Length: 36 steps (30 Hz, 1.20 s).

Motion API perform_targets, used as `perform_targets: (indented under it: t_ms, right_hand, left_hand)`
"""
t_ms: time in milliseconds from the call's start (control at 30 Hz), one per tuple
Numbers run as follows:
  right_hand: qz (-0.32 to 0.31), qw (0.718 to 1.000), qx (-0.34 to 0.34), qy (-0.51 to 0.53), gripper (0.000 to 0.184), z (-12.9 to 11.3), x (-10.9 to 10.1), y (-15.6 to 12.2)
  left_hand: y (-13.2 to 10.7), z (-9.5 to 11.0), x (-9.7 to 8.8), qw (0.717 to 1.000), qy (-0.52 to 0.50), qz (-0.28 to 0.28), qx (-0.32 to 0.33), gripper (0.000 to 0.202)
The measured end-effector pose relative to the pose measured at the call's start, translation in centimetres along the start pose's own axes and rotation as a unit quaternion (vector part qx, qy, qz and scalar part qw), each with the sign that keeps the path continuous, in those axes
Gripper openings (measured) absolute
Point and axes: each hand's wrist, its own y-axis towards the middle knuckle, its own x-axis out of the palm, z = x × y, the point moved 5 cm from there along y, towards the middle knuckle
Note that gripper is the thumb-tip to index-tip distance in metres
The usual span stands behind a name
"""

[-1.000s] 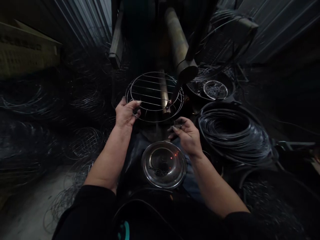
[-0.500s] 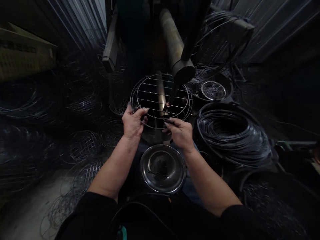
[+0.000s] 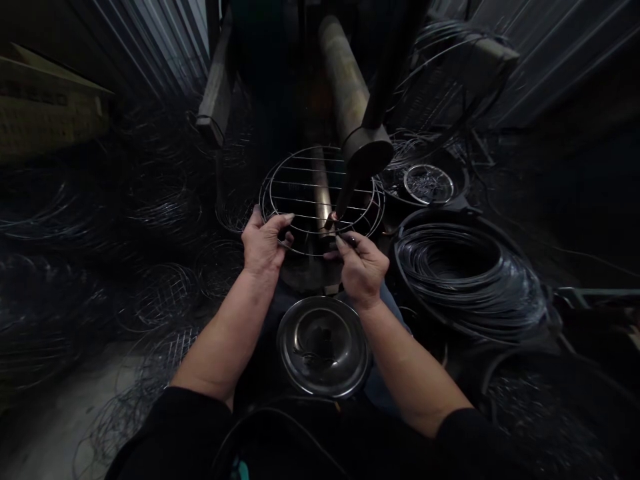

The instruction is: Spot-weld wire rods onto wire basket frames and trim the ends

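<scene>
1. A cardboard box sits between 9 and 10 o'clock, reckoned, like every direction here, from the middle of the round wire rack.
2. At 8 o'clock, more racks lie low in the gloom.
3. The left hand, at 8 o'clock, grips the rack's rim, thumb on top and fingers beneath.
4. The rack is held out in front of the person, over a lower pipe.
5. At 6 o'clock, between the forearms, is a shiny metal bowl with small dark bits in it.
6. Past 12 o'clock, a thick pipe points toward the person; a dark rod slants from its end to the rack's near bars. Contact is hard to tell.
7. The right hand, at 5 o'clock, pinches a small dark piece beside the near rim; whether it also touches the rim, I cannot tell.
8. At 3 o'clock, a small dish holds metal bits.
9. Near 4 o'clock, coiled wire fills a black tub.
</scene>
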Motion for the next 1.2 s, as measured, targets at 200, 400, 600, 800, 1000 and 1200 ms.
perform_targets:
  t_ms: [200,400,600,800,1000,1200]
  right_hand:
    - [0.009,1.0,-0.012,0.004,0.019,0.3,0.3,0.4]
    - [0.017,1.0,-0.01,0.002,0.02,-0.2,0.7,0.8]
    - [0.01,1.0,-0.003,0.014,0.019,-0.1,1.0,1.3]
    - [-0.002,1.0,0.002,0.017,0.017,0.0,1.0,1.7]
    - [-0.012,0.999,0.036,0.001,0.026,0.6,0.7,1.0]
    - [0.005,0.998,0.037,0.047,0.028,1.4,0.9,0.9]
  left_hand:
    - [0.4,0.0,0.2,1.0,-0.005,0.015,-0.006,0.058]
    - [0.4,0.2,0.4,0.999,-0.003,0.036,-0.023,0.071]
    - [1.0,0.0,0.4,0.999,-0.004,0.04,-0.031,0.074]
    - [1.4,0.0,0.6,0.999,0.01,0.046,-0.026,0.078]
    - [1.3,0.1,0.6,0.998,0.006,0.051,-0.025,0.078]
    - [1.7,0.0,0.5,0.999,0.011,0.044,-0.019,0.073]
